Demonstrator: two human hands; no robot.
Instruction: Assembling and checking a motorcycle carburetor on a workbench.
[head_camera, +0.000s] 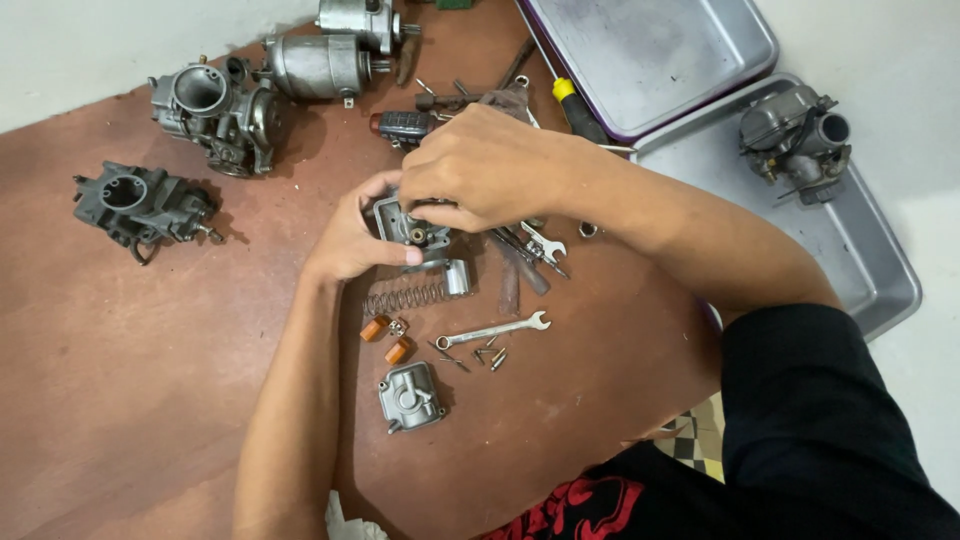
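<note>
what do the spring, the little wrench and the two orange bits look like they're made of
Spring: bare steel wire by its grey coils. Wrench: bright, probably plated steel, going by its shine. Orange bits: matte and opaque, likely plastic or rubber; the look leaves it open.

1. The carburetor body (410, 226) in my hands is dull grey metal.
2. The mat (120, 380) under it is reddish brown.
3. The 2 floats (386, 339) are orange.
4. The spring (404, 297), wrench (494, 330) and bowl (410, 397) are silver-grey.
5. My sleeve (810, 420) is black; the shirt print (575, 508) is red.
6. The screwdriver handle (564, 89) is yellow.
</note>
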